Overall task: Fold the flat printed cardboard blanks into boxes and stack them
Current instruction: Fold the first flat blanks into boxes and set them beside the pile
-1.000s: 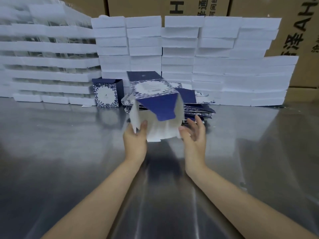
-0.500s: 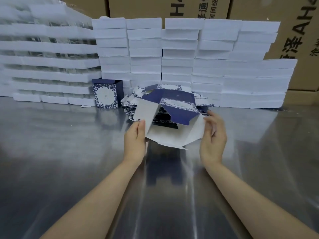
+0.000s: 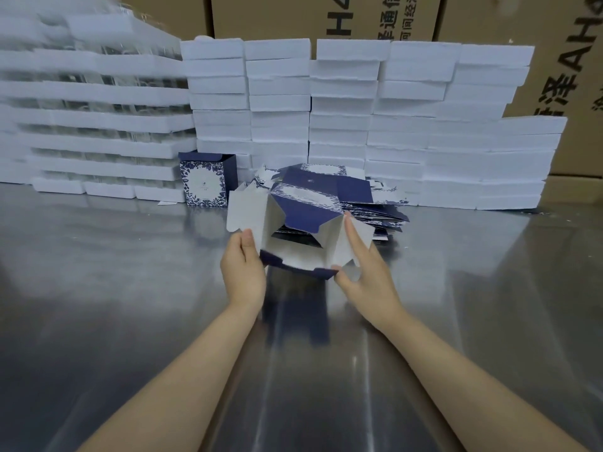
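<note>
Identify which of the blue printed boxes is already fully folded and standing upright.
The finished box standing on the metal table, left of the flat blanks pile. The other, the half-folded box, is held by both hands with flaps open.

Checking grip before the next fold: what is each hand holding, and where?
Both hold the half-folded box blank: left hand grips its left white flap, right hand pinches the near right bottom corner, index finger along the right flap.

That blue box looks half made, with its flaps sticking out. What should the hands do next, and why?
Probably fold the left white flap inward. The half-folded box is open toward the camera; the left hand holds beside that flap, while the right hand steadies the other side.
</note>
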